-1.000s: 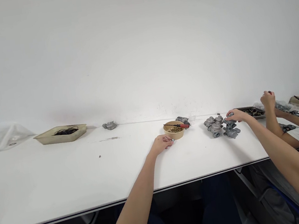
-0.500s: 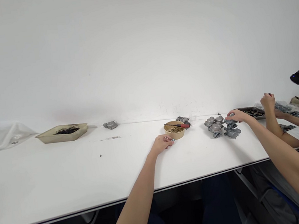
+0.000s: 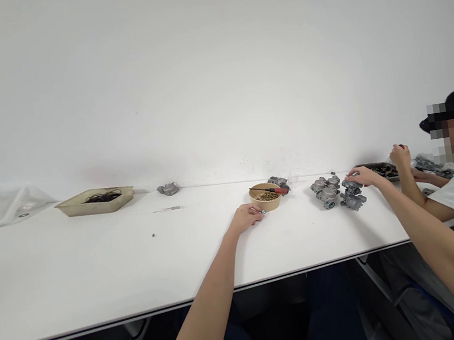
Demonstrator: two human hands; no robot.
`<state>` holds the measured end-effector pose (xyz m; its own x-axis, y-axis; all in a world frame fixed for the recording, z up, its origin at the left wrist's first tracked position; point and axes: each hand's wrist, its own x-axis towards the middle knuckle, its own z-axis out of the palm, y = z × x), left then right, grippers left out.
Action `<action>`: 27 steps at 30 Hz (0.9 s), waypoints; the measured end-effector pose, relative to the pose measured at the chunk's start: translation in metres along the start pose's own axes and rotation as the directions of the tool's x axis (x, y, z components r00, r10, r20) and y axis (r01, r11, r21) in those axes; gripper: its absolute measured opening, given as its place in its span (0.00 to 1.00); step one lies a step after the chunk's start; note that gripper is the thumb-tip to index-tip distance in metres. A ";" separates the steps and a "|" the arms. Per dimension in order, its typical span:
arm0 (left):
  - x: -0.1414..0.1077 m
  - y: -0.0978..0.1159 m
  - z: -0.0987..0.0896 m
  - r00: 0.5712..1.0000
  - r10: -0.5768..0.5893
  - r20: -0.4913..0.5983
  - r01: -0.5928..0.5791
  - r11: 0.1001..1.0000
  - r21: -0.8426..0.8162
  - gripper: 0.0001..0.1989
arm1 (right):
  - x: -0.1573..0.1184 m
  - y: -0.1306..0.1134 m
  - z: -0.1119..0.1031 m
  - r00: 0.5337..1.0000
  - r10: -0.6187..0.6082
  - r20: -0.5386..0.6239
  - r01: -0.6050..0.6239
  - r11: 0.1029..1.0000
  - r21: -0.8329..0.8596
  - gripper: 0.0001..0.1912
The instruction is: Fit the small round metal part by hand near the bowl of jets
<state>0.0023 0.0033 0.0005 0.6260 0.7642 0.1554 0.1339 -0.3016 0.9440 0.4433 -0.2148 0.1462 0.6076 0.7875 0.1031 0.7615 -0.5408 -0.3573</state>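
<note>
small silvery bit [image 3: 263,211] by the left hand [image 3: 245,218] too tiny to tell

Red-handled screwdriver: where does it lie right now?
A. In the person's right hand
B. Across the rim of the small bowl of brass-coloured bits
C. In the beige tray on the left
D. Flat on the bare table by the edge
B: the red-handled screwdriver rests across the rim of the small bowl, just beyond the left hand; the right hand is on the grey metal parts.
</note>
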 end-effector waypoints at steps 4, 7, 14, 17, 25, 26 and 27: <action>0.000 0.001 0.000 1.000 -0.001 0.002 0.001 1.000 -0.001 0.13 | -0.005 -0.009 -0.003 0.993 -0.048 -0.112 0.046 0.999 -0.021 0.18; -0.001 0.002 0.001 1.000 -0.003 0.004 0.003 1.000 -0.002 0.13 | -0.012 -0.023 -0.010 0.960 -0.124 -0.252 0.118 0.992 -0.042 0.18; -0.002 0.004 0.001 1.000 -0.015 0.004 0.015 1.000 -0.010 0.14 | -0.032 -0.069 -0.006 0.928 -0.319 -0.191 0.302 0.946 -0.115 0.15; -0.002 0.005 0.001 1.000 -0.018 0.003 0.018 1.000 -0.011 0.14 | -0.038 -0.085 0.015 0.946 -0.296 -0.134 0.271 0.946 -0.178 0.16; -0.005 0.007 0.001 1.000 -0.026 0.003 0.026 1.000 -0.011 0.11 | -0.041 -0.103 0.054 0.988 -0.142 -0.052 0.120 0.945 -0.305 0.23; -0.005 0.007 0.001 1.000 -0.026 0.002 0.026 1.000 -0.012 0.12 | -0.041 -0.104 0.054 0.990 -0.132 -0.047 0.111 0.942 -0.316 0.24; -0.005 0.007 0.001 1.000 -0.026 0.001 0.026 1.000 -0.012 0.12 | -0.040 -0.105 0.055 0.991 -0.125 -0.042 0.105 0.940 -0.324 0.24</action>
<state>0.0006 -0.0030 0.0063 0.6232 0.7711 0.1307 0.1405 -0.2748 0.9512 0.3264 -0.1736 0.1290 0.5163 0.8360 0.1860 0.8529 -0.5215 -0.0240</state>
